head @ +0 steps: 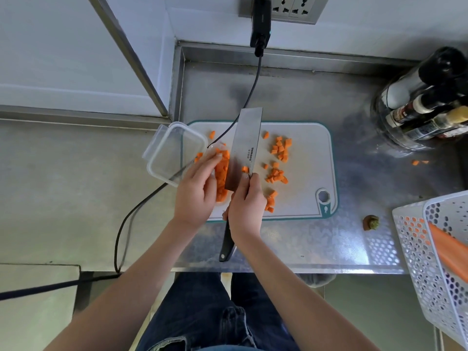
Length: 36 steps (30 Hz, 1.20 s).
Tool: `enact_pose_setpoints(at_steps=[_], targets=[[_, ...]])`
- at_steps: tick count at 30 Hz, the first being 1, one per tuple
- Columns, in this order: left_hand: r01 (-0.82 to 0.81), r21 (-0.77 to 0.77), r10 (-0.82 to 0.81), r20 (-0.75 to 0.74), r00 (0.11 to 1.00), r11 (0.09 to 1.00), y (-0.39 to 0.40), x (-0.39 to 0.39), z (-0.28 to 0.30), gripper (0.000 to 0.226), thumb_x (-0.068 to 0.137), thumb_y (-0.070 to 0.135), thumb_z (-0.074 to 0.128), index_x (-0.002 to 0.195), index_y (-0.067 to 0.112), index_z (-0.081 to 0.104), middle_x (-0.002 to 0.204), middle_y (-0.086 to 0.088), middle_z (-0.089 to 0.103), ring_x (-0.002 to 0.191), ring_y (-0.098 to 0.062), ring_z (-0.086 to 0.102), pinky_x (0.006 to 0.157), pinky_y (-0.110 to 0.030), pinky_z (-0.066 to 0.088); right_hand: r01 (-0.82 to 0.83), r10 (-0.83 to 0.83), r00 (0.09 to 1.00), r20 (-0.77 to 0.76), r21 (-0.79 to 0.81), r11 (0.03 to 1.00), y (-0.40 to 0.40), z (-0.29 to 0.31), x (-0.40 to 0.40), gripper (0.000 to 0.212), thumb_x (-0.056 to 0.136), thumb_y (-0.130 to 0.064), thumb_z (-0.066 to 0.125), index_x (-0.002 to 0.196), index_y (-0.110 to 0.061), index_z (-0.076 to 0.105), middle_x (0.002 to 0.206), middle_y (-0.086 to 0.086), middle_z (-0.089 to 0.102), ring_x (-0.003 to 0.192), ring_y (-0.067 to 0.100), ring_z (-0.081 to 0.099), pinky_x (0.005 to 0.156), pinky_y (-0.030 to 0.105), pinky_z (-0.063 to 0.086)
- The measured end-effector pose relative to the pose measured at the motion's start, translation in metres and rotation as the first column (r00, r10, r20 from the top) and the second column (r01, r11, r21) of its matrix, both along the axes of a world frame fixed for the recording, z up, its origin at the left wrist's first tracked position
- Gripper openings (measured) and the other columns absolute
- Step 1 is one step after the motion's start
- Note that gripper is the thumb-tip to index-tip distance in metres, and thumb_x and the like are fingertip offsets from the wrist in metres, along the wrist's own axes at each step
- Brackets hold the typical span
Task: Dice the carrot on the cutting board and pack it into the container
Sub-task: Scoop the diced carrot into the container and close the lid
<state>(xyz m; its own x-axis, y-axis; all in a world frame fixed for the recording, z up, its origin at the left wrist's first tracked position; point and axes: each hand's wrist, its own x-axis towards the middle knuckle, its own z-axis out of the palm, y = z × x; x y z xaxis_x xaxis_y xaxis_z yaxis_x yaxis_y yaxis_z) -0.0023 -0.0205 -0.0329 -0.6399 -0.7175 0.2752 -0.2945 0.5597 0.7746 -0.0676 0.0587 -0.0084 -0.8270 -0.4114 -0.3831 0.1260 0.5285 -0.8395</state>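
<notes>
Carrot dice [222, 173] lie heaped in a long ridge on the cutting board [306, 198], which sits on the steel table [291, 92], and the ridge runs away from the person, parallel to the cleaver [247, 145] blade that bounds it on the right. Looser dice [279, 149] are scattered on the board's middle, right of the blade. A clear plastic container [168, 153] rests tilted at the board's left edge, its open mouth facing the heap, so the dice lie just right of it. The left hand [196, 191] is the nearer one: its straight fingers [215, 158] press the ridge's left flank, sandwiching it against the blade. The right hand [244, 209] grips the cleaver's black handle, forefinger up along the spine. Judging by this, the coming move is a lift or sweep leftward into the container, and it turns on keeping the pile pinned between palm and steel.
</notes>
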Motion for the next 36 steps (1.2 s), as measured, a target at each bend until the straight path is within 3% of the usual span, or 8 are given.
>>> enact_pose_setpoints(at_steps=[4, 9, 14, 17, 20, 29, 32, 36], targets=[[-0.221, 0.034, 0.216, 0.112, 0.97, 0.975, -0.013, -0.002, 0.003, 0.037, 0.094, 0.01, 0.04, 0.127, -0.002, 0.054, 0.128, -0.018, 0.056, 0.123, -0.031, 0.049, 0.099, -0.049, 0.043, -0.03, 0.03, 1.0, 0.002, -0.005, 1.0, 0.004, -0.001, -0.002, 0.031, 0.103, -0.032, 0.03, 0.073, -0.024, 0.035, 0.057, 0.0, 0.043, 0.039, 0.021, 0.048, 0.035, 0.026, 0.04], [-0.208, 0.123, 0.185, 0.175, 0.967, 0.97, 0.0, -0.002, 0.001, 0.041, 0.098, 0.025, 0.038, 0.131, 0.005, 0.051, 0.129, -0.014, 0.057, 0.122, -0.027, 0.053, 0.097, -0.045, 0.045, -0.041, 0.041, 0.999, -0.014, 0.016, 0.999, 0.002, -0.004, -0.001, 0.031, 0.102, -0.034, 0.03, 0.072, -0.027, 0.034, 0.055, -0.002, 0.043, 0.044, 0.023, 0.047, 0.04, 0.04, 0.046], [-0.117, 0.146, 0.118, -0.005, 0.993, 0.982, 0.02, -0.004, 0.016, 0.032, 0.095, 0.007, 0.046, 0.125, 0.004, 0.058, 0.101, -0.013, 0.07, 0.065, -0.008, 0.058, 0.059, -0.009, 0.039, -0.106, 0.106, 0.989, -0.103, 0.003, 0.994, 0.004, -0.005, -0.004, 0.028, 0.103, -0.028, 0.032, 0.077, -0.016, 0.037, 0.054, -0.004, 0.041, 0.042, 0.007, 0.039, 0.039, 0.03, 0.038], [-0.086, 0.149, 0.092, -0.036, 0.995, 0.985, 0.026, -0.002, 0.016, 0.034, 0.095, 0.007, 0.044, 0.125, 0.002, 0.057, 0.116, -0.014, 0.065, 0.102, -0.018, 0.062, 0.087, -0.028, 0.051, -0.141, 0.137, 0.982, -0.13, -0.02, 0.99, 0.005, -0.004, -0.006, 0.029, 0.102, -0.027, 0.034, 0.079, -0.011, 0.04, 0.055, -0.004, 0.042, 0.044, 0.007, 0.039, 0.04, 0.019, 0.029], [0.048, -0.066, -0.046, 0.029, 0.999, 0.997, 0.023, -0.003, 0.017, 0.039, 0.094, 0.007, 0.039, 0.13, 0.0, 0.051, 0.139, -0.013, 0.047, 0.136, -0.024, 0.035, 0.113, -0.039, 0.027, -0.174, 0.167, 0.975, -0.145, -0.039, 0.984, 0.008, -0.002, -0.008, 0.027, 0.102, -0.024, 0.036, 0.078, -0.013, 0.04, 0.053, -0.006, 0.043, 0.044, 0.008, 0.037, 0.043, 0.024, 0.029], [0.189, -0.188, -0.137, 0.26, 0.956, 0.964, 0.016, 0.023, -0.008, 0.04, 0.096, 0.023, 0.037, 0.128, 0.006, 0.055, 0.133, -0.007, 0.054, 0.137, -0.019, 0.033, 0.115, -0.04, 0.023, -0.041, 0.038, 0.998, -0.056, -0.04, 0.998, 0.017, -0.003, -0.026, 0.025, 0.102, -0.024, 0.029, 0.081, -0.019, 0.043, 0.056, 0.012, 0.045, 0.038, 0.021, 0.044, 0.035, 0.036, 0.043], [0.174, -0.258, -0.108, 0.251, 0.962, 0.95, 0.022, 0.025, -0.001, 0.045, 0.095, 0.021, 0.04, 0.136, 0.005, 0.044, 0.143, -0.01, 0.043, 0.139, -0.023, 0.029, 0.115, -0.042, 0.023, -0.033, 0.039, 0.963, -0.265, 0.03, 0.999, 0.032, 0.002, -0.063, 0.026, 0.101, -0.026, 0.035, 0.076, -0.023, 0.043, 0.056, 0.005, 0.053, 0.042, 0.025, 0.052, 0.036, 0.036, 0.044], [0.315, -0.373, -0.223, 0.268, 0.937, 0.873, 0.049, 0.023, -0.003, 0.037, 0.091, 0.016, 0.051, 0.125, 0.003, 0.057, 0.134, -0.012, 0.053, 0.129, -0.024, 0.043, 0.109, -0.04, 0.034, -0.024, 0.297, 0.757, -0.581, 0.43, 0.902, 0.069, 0.002, -0.148, 0.024, 0.1, -0.031, 0.041, 0.089, -0.012, 0.05, 0.074, 0.018, 0.062, 0.065, 0.039, 0.058, 0.054, 0.035, 0.037]])
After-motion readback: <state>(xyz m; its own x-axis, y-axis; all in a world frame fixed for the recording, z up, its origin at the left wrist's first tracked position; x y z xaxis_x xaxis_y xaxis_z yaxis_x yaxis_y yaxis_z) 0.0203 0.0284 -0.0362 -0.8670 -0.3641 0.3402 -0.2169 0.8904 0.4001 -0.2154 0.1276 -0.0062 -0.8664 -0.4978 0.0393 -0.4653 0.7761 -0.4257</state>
